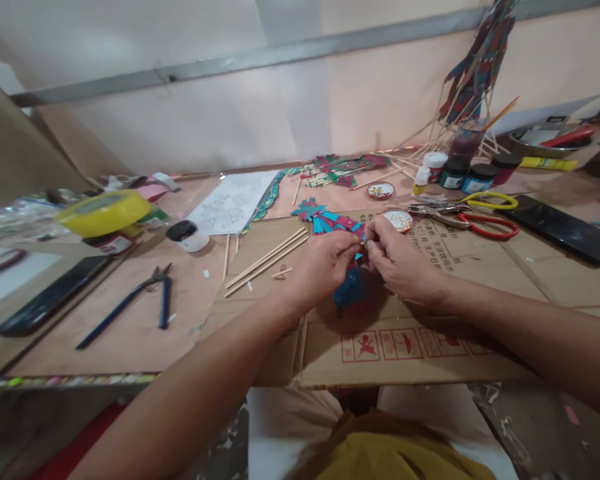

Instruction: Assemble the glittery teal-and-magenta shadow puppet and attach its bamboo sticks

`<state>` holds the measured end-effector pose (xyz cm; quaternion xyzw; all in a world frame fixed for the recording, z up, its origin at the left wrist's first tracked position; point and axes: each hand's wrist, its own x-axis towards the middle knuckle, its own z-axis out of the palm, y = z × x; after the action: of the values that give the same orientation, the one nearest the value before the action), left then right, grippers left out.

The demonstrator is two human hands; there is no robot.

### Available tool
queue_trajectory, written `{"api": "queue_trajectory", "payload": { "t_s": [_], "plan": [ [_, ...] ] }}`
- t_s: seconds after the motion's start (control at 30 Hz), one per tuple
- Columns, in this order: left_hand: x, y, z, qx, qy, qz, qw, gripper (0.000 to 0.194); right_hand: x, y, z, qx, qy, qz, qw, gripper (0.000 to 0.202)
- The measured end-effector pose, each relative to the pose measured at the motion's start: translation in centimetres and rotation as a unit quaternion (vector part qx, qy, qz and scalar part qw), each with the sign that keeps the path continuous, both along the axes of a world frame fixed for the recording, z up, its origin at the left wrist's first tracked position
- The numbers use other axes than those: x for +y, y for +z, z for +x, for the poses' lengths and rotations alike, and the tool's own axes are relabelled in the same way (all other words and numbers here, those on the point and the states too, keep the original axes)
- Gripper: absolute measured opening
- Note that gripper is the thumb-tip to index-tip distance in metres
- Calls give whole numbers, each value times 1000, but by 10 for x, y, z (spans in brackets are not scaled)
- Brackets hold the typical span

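Observation:
My left hand (323, 267) and my right hand (403, 261) meet over the cardboard sheet, with fingers pinched close together. Between and around their fingertips is a painted cut-out figure (320, 217) in blue and dark red, its upper part lying beyond my hands. A blue part (350, 287) of it shows below my left fingers. Whatever small piece sits right at the fingertips is too hidden to make out. Several thin wooden sticks (265, 262) lie left of my left hand. A shallow lid of small beads (397, 220) is just behind my right hand.
Blue-handled pliers (165, 300) lie left, near yellow tape (103, 212). Red-handled pliers (487, 225), scissors with yellow handles (490, 201) and a black phone (565, 230) lie right. Paint jars (480, 179) stand behind. A cardboard sheet (325, 360) covers the table's front.

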<state>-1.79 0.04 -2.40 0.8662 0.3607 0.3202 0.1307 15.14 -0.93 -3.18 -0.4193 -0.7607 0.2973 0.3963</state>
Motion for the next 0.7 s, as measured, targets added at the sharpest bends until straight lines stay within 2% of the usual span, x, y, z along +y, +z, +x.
{"api": "queue_trajectory", "payload": {
  "t_s": [0.27, 0.7],
  "plan": [
    [1, -2, -1, 2, -16, 36, 999, 20, -1, -1, 0, 12, 11, -25, 1000, 10],
    [4, 4, -3, -19, 15, -50, 998, 26, 4, 4, 7, 14, 7, -2, 1000, 7]
  ]
}}
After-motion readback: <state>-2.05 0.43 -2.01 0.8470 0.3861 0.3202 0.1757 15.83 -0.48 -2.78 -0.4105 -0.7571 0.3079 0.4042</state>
